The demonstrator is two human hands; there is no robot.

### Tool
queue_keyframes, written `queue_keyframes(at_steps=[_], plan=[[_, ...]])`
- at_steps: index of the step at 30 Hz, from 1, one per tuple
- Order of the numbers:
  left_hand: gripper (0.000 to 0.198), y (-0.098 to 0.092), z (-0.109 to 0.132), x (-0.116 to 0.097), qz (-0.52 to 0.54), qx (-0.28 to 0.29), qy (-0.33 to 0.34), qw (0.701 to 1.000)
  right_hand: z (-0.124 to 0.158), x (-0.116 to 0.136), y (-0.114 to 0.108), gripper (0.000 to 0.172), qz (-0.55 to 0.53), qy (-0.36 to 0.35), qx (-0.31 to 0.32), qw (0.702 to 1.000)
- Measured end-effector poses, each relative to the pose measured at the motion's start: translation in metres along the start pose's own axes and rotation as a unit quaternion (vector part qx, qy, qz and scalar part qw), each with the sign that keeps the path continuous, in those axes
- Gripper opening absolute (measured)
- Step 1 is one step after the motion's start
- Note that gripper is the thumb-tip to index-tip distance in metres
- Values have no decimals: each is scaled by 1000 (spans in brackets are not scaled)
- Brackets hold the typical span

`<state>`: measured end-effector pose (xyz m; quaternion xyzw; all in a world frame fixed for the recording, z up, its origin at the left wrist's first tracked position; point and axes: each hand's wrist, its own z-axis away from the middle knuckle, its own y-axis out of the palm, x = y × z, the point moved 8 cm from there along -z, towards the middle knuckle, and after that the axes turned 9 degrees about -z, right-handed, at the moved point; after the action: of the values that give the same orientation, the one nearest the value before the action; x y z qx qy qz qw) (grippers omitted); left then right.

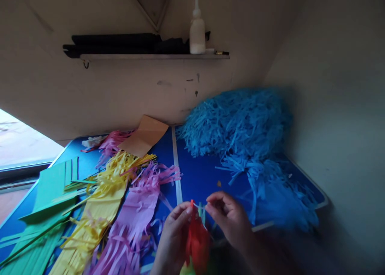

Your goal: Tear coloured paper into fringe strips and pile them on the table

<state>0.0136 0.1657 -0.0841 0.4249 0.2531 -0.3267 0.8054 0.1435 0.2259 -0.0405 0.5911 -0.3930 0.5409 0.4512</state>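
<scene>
Near the bottom centre, my left hand [176, 233] pinches the top of a red strip of paper [199, 243] that hangs below the fingers. A thin white string [197, 205] runs from this top toward my right hand [230, 219]. The thumb and forefinger of that hand are pinched around the string's other part. Under the red piece a bit of yellow-green [188, 269] shows; its kind I cannot make out. Just left of my hands lies fringed purple paper [135, 215] on the blue table [201, 176].
Fringed yellow paper [104, 207] and green paper [49, 203] cover the table's left side. A brown paper sheet [146, 135] lies at the back. Blue fringe [237, 122] is heaped at the right against the wall. Above, a shelf [150, 56] bears a white bottle [197, 34].
</scene>
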Motion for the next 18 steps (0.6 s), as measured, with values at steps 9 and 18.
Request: queue_keyframes(at_steps=[9, 18], plan=[[40, 0, -1, 4, -2, -3, -11, 1000, 4, 16, 0, 11, 77, -63, -3, 995], [33, -6, 15, -31, -355, -123, 292, 880, 0, 1, 15, 22, 97, -55, 92, 990]])
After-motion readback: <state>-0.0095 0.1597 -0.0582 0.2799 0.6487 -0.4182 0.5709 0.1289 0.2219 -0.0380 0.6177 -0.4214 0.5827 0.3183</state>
